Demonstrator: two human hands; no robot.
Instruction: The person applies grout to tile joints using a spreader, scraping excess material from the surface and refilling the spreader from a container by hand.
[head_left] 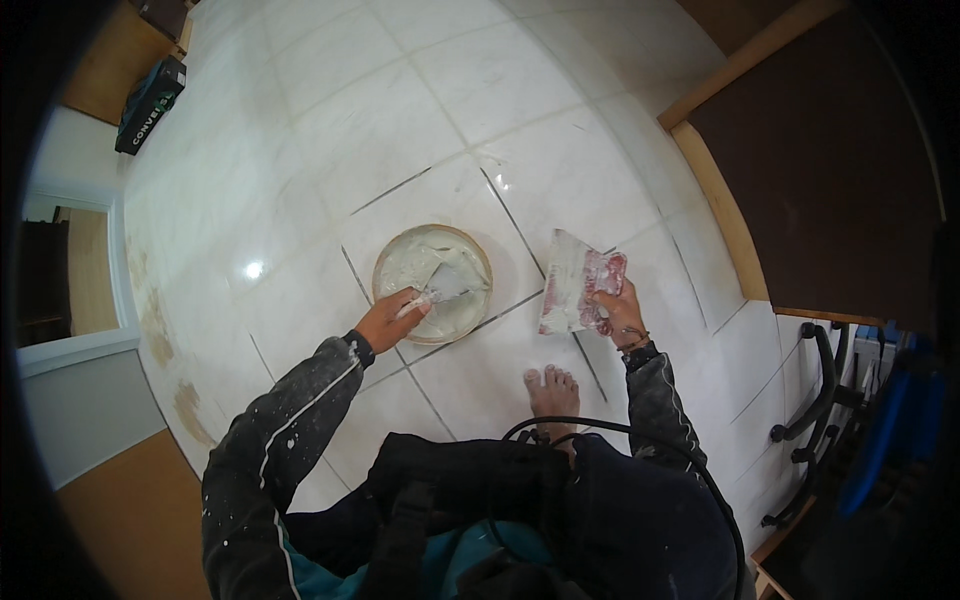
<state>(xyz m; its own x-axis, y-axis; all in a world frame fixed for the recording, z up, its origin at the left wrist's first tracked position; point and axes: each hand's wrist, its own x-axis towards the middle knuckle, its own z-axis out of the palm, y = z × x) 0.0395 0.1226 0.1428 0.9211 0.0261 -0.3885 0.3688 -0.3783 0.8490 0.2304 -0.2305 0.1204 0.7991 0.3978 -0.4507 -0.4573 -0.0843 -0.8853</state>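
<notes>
My left hand point(397, 318) is closed around the handle of a putty knife point(457, 278), whose grey, paste-smeared blade rests in a round tub point(376, 280). Thick off-white paste point(412, 262) fills that tub, which stands on the tiled floor in front of me. To the right of it, my right hand point(621, 312) grips a wide flat scraper point(572, 283) by its red edge. White paste coats much of the scraper's face, and it is held above the floor, apart from the tub.
White floor tiles point(330, 160) spread all round, some joints dark, others pale. A wooden piece of furniture with a dark panel point(810, 170) stands at right, near black chair legs point(825, 385). A black box point(152, 105) lies far left. My bare foot point(552, 392) and a black cable point(640, 428) are close by.
</notes>
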